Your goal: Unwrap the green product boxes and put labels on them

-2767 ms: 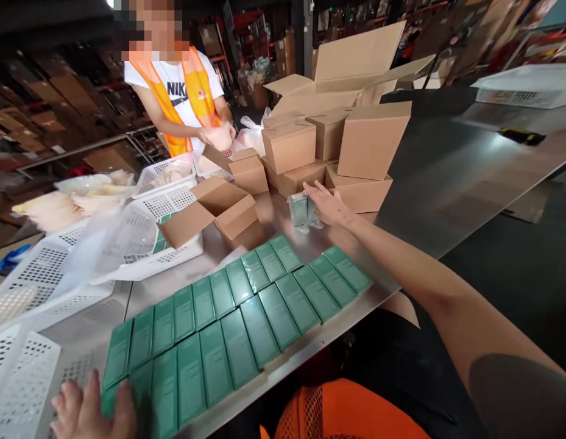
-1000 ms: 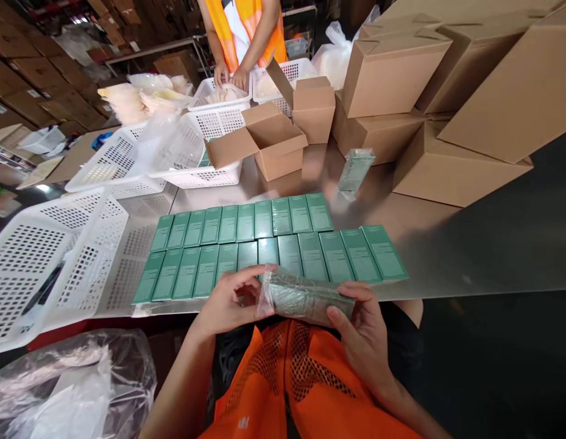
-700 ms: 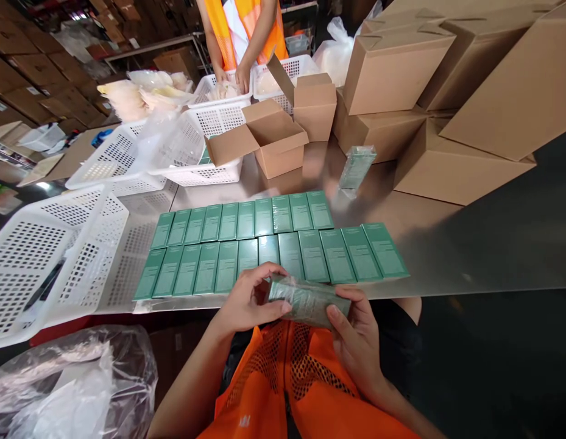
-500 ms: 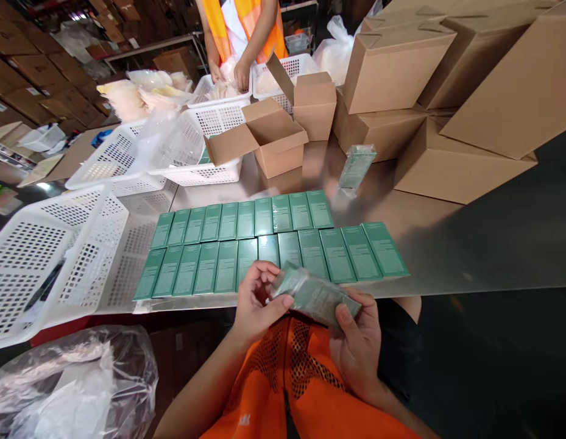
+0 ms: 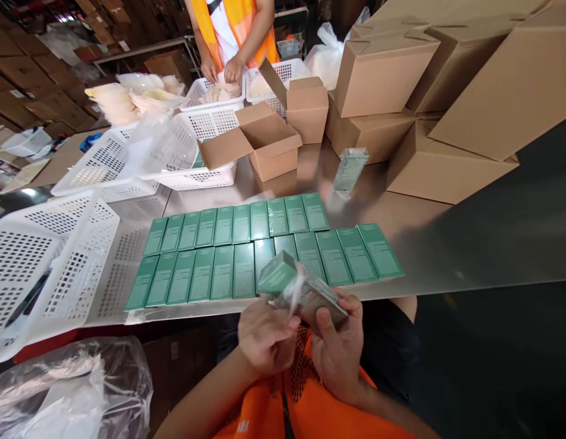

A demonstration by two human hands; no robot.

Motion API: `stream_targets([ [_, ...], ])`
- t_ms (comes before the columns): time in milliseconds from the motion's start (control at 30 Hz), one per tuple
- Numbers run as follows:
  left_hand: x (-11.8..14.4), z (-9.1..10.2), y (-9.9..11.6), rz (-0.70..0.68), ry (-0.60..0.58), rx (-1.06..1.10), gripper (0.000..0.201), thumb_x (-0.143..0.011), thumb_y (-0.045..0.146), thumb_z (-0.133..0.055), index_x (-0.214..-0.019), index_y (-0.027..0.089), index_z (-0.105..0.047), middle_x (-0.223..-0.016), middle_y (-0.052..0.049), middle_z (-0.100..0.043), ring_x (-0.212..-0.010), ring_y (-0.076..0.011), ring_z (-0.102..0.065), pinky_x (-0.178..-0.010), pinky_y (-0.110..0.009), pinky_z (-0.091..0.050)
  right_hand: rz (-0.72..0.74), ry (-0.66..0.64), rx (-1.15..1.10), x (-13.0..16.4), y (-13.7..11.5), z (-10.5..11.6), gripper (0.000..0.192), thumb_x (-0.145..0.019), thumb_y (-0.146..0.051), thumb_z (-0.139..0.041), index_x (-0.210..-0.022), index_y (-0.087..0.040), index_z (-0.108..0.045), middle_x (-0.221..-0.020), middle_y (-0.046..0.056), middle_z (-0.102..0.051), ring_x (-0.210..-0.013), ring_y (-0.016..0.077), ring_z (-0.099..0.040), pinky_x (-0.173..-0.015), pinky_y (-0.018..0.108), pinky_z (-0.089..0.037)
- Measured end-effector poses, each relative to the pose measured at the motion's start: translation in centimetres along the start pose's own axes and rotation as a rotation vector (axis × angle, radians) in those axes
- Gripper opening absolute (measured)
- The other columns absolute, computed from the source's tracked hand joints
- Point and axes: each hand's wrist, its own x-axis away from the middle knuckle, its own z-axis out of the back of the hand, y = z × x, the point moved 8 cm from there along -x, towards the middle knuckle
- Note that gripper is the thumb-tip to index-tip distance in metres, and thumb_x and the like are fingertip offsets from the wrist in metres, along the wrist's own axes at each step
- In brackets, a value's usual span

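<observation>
No text can be read. The green boxes (image 5: 264,247) lying in rows on the surface (image 5: 447,238) carry fine pale print, too small to read. The brown cartons (image 5: 383,73) behind them show no lettering.

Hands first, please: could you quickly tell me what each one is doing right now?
Left hand: closed, pulling the clear wrap on the green box bundle.
Right hand: closed, holding that bundle.

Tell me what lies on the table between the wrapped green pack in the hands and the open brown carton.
In the head view, two rows of flat green boxes lie between the wrapped pack and the open carton, then bare metal tabletop.
</observation>
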Motion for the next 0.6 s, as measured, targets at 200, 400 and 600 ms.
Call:
stream_targets([
  [200,0.0,-2.2,-1.0,0.195,0.215,0.530,0.050,-0.081,0.066,-0.071,-0.102,0.027,-0.048,-0.083,0.000,-0.066,-0.065,-0.0140,-0.061,-0.059,-0.025,-0.049,-0.229,-0.114,-0.039,-0.4,0.7,-2.1,0.043,-0.084,-0.052,-0.074,-0.087,-0.027,-0.039,-0.084,-0.002,-0.055,-0.068,0.0150,-0.056,-0.059,0.027,-0.050],
  [400,-1.0,-1.2,-1.2,0.376,-0.139,0.223,0.035,-0.083,0.050,-0.073,-0.091,0.022,-0.054,-0.058,0.007,-0.045,-0.052,-0.0105,-0.043,-0.051,-0.022,-0.033,-0.159,-0.416,0.143,-1.8,-0.3,-1.8,0.046,-0.080,-0.046,-0.081,-0.104,-0.029,-0.045,-0.092,-0.001,-0.057,-0.076,0.0154,-0.060,-0.063,0.026,-0.052],
  [600,-0.2,-1.7,1.2,0.124,-0.133,-0.003,0.027,-0.085,0.038,-0.071,-0.102,0.025,-0.056,-0.054,0.007,-0.046,-0.045,-0.0147,-0.045,-0.045,-0.028,-0.034,-0.024,-0.217,0.295,-7.4,-5.5,0.3,0.049,-0.081,-0.056,-0.078,-0.110,-0.029,-0.050,-0.086,-0.001,-0.061,-0.072,0.0166,-0.062,-0.062,0.029,-0.053],
])
